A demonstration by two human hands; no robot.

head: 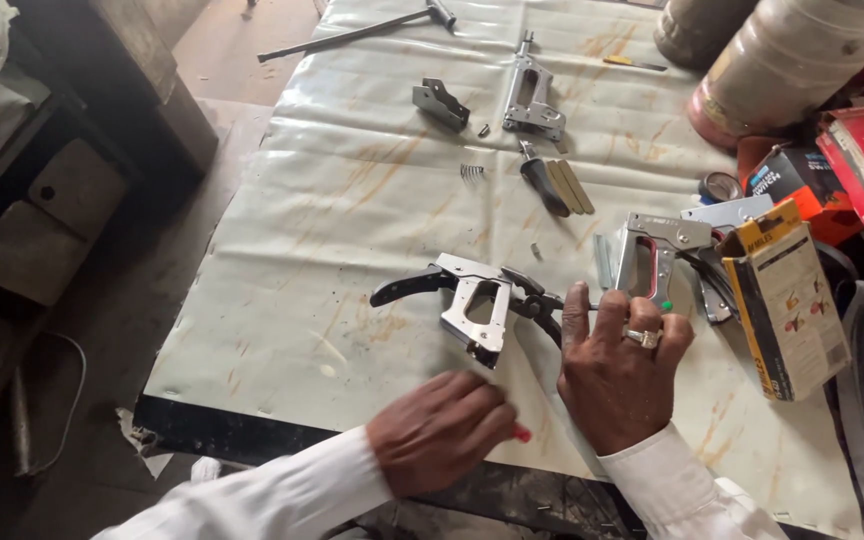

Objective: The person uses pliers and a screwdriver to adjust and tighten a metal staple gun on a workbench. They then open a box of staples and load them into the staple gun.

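A worktable covered with a pale, rust-stained sheet [352, 220] is seen from above, with a person's two hands in white sleeves at its near edge. A metal staple gun with a black handle [472, 295] lies on its side near the middle of the sheet, and everything else is placed from it. Just right of the staple gun, the right hand [617, 365], on which a ring is worn, is set with its fingers curled around a slim tool with a green tip [666, 305]; the tool's dark front end is pressed against the black mechanism at the gun's right side. The grip looks closed around the tool, though the palm side is hidden. Just below the staple gun, the left hand [442, 430] is loosely closed on a small red-tipped object [522, 434], most of which is concealed by the fingers. The step in hand is judged to be work on the gun's rear mechanism; a steady, well-aimed push would be called for, with the gun body braced. A second staple gun [657, 255] stands to the right, beside a yellow carton [787, 300]. Above, farther up the sheet, a dismantled gun frame [532, 95], a loose bracket [440, 102], a small spring [472, 172] and a dark-handled screwdriver [544, 185] are laid out.
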